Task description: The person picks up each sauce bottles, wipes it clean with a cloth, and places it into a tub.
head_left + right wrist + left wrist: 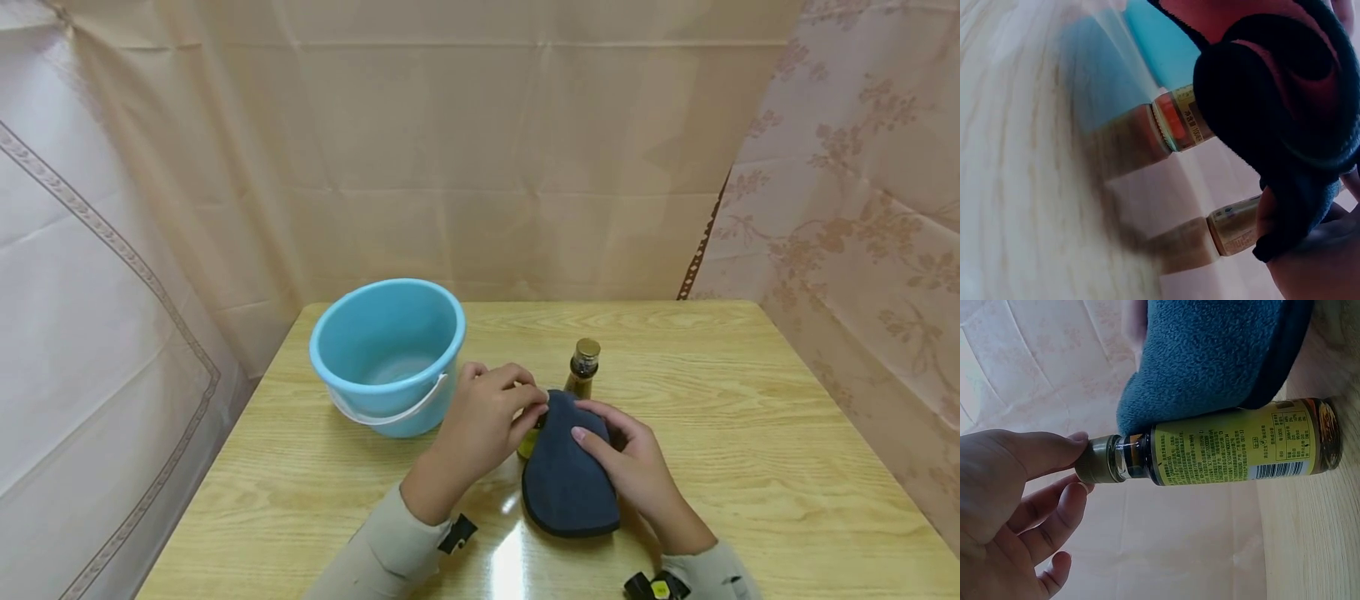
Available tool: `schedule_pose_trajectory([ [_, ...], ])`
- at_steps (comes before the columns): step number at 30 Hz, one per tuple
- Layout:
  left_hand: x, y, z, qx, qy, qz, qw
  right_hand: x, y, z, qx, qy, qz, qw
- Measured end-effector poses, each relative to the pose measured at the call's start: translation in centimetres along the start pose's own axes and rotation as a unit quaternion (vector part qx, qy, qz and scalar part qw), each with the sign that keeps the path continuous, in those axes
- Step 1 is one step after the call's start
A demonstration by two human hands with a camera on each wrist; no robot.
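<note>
A small glass bottle [1229,447] with a yellow label and a green-gold cap [1099,459] stands upright on the table. My left hand [491,408] pinches that cap between thumb and fingers. My right hand [633,462] grips a folded, dark blue plush cloth piece [570,475], thumb on top and fingers underneath. Its edging is dark and its inner side [1210,19] is reddish; its exact kind cannot be told. In the head view the cloth hides most of the yellow-labelled bottle. Behind it rises the neck of a second bottle [583,367] with a gold cap.
A light blue bucket [387,333] with a white handle stands at the table's back left, close to my left hand. The wooden table [750,433] has a back edge against a hanging beige curtain [487,150]. Patterned cloth hangs on both sides.
</note>
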State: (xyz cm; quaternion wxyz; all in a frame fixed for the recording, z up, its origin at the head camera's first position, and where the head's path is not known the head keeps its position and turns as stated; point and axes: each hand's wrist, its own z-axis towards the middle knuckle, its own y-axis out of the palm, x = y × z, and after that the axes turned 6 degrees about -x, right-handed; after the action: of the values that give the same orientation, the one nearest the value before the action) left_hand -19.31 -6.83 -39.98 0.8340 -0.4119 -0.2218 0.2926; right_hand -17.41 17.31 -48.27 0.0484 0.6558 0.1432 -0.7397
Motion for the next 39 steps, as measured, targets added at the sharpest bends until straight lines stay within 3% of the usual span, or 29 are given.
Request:
schedule_pose_trajectory([
  [8,0.0,-0.1,0.0,-0.002,0.001,0.001,1.0000,0.4,0.0,0.3,-0.013,0.024,-0.014,0.9995],
  [17,-0.1,-0.1,-0.1,-0.009,-0.003,0.010,0.9999,0.6,0.0,0.4,-0.023,0.076,-0.097,0.9922],
  [23,-0.2,0.0,-0.1,-0.004,-0.003,0.011,0.9999,0.9,0.0,0.5,-0.025,0.083,-0.110,0.9902],
  [30,-0.1,0.2,0.0,-0.007,-0.004,0.019,0.9998,0.5,0.2,0.2,-0.020,0.083,-0.083,0.9929],
  [39,0.0,0.1,0.1,-0.002,-0.006,0.000,1.0000,-0.2,0.1,0.0,-0.008,0.042,-0.021,0.9988],
])
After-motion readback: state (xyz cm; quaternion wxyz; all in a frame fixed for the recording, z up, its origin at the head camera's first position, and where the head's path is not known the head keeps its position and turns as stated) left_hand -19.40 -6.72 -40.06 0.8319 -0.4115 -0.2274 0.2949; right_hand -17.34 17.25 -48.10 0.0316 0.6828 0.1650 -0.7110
